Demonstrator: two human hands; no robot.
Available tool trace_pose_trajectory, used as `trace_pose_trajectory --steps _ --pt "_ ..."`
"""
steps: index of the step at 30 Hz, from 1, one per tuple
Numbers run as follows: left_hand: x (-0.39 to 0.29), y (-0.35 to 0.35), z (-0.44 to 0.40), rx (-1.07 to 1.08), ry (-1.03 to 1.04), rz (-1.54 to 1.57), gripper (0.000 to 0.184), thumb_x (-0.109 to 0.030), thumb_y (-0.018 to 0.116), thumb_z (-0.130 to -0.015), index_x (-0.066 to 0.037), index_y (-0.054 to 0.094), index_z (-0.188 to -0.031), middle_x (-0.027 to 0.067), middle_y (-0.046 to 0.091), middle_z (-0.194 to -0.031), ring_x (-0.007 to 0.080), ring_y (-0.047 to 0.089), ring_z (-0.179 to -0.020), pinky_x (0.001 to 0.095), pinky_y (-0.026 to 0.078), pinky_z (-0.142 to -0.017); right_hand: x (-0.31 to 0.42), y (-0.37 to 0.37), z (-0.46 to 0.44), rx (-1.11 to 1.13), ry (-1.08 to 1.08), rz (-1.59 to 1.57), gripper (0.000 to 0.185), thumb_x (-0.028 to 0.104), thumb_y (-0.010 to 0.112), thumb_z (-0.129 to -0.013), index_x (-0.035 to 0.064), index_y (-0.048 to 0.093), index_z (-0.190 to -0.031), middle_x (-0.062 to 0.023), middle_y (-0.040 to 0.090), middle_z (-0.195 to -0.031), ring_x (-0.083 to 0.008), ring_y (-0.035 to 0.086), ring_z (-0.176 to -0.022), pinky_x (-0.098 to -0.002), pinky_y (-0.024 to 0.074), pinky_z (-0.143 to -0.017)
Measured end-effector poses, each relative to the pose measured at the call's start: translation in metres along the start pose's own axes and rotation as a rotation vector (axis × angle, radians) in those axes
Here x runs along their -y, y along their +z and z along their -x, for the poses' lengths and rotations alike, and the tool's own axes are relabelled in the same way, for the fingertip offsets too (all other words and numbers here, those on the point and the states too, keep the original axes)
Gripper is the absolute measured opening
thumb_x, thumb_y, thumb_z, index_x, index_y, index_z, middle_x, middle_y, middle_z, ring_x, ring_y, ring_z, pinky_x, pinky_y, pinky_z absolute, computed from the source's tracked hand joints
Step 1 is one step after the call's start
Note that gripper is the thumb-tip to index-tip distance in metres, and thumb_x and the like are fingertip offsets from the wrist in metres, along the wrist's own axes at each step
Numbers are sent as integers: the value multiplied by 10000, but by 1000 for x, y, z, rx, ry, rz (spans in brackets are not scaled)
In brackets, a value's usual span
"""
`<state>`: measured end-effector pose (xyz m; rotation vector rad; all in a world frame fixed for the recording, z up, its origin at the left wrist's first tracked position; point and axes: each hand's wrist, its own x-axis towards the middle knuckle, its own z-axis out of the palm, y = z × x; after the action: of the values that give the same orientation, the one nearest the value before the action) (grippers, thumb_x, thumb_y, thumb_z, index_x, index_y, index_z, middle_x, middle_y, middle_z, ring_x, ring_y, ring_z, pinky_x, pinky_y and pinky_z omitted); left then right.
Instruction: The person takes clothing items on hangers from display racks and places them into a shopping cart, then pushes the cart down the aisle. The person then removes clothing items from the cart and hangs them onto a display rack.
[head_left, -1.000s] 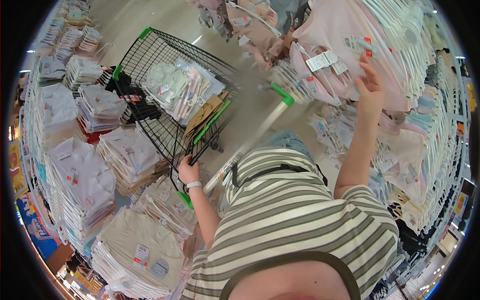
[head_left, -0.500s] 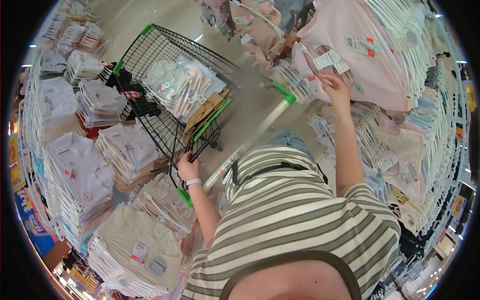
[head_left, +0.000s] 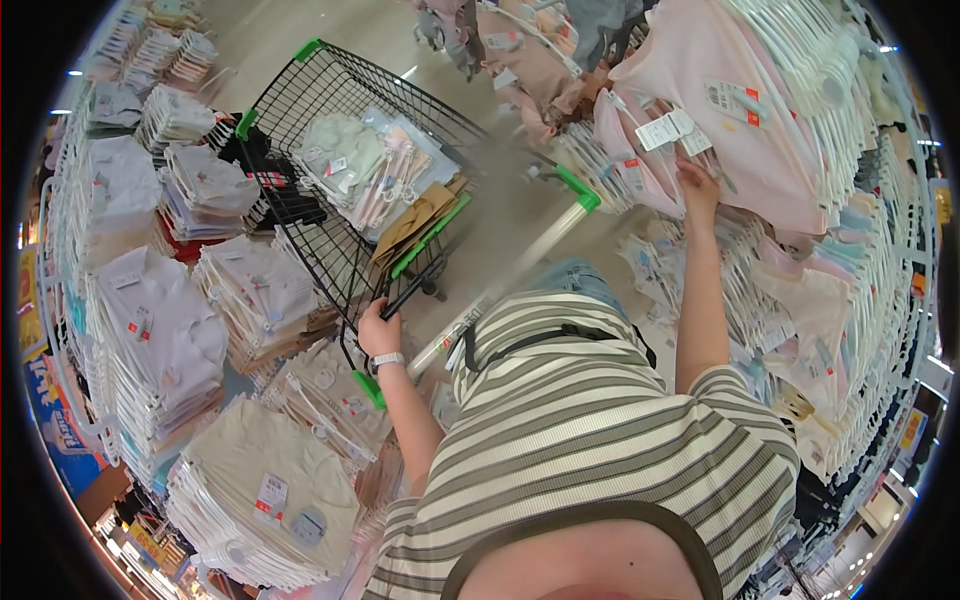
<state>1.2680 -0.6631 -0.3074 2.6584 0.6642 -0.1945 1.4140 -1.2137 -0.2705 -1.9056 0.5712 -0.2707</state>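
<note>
- Garment (head_left: 655, 170), pale pink, on the rack at the wearer's right: thin cloth, light in tone, turned at an angle, with a white hanger edge along its upper part.
- White tags (head_left: 666, 130), printed, lie over the front of the garment; the print is too small to read.
- Larger pink garment (head_left: 770, 165): just beside the first, smooth and broad, bearing a white-and-red label (head_left: 735, 105).
- Right hand (head_left: 700, 192): at the lower edge of the white tags, fingers bent and close together. Whether the fingertips pinch a tag, pinch cloth or merely touch cannot be told.
- Left hand (head_left: 380, 330): wrapped around a black bar (head_left: 415, 284) of the shopping cart (head_left: 285, 110), with a pale band (head_left: 388, 359) on the wrist.
- Cart contents: pale green garment (head_left: 340, 145), white hangers and brown packet (head_left: 418, 222). The layers beneath are covered.
- Blurred zone: a grey smear obscures the cart's near right corner and part of its rim.
- Cut off: the hanger rows at upper right run out of view at the top edge; the round dark border crops the outer racks.
- Hidden: the back of the pale pink garment and its lower layers.
</note>
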Motion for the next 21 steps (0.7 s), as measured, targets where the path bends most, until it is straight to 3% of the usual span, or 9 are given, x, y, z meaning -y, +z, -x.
trace_pose_trajectory --steps 5,9,12,14,21 --pt "-1 -1 0 12 -7 -7 260 -194 641 -693 -161 666 -949 51 658 -910 263 601 -866 378 483 -740 -13 -5 -11 -55 -27 -9 191 -54 580 -786 -1 669 -947 -86 661 -1018 -145 615 -921 -247 471 -783" --pt "0 1 -1 10 -12 -18 259 -199 647 -691 -162 666 -947 49 658 -902 261 603 -858 382 486 -731 -16 -9 -12 -45 61 -64 195 -50 583 -799 -2 656 -973 -75 649 -1024 -134 594 -914 -241 454 -812" --pt "1 2 -2 13 -13 -13 255 -201 649 -691 -162 666 -943 48 657 -899 261 603 -854 382 486 -728 -26 -7 -14 -73 55 -69 183 -32 577 -795 -12 658 -958 -75 661 -976 -135 616 -871 -257 492 -736" --pt "0 0 -1 18 -19 -12 253 -202 649 -691 -162 666 -940 48 656 -901 261 602 -855 381 486 -729 -29 -2 -16 -126 -178 54 225 4 591 -799 -19 625 -1020 -84 655 -985 -157 614 -878 -278 497 -735" --pt "-2 -1 -1 19 -30 -23 260 -206 649 -691 -162 669 -946 52 656 -918 265 599 -868 379 483 -741 -31 10 -4 -38 -238 350 358 49 627 -754 15 574 -1107 -139 619 -1057 -231 601 -973 -316 499 -757"
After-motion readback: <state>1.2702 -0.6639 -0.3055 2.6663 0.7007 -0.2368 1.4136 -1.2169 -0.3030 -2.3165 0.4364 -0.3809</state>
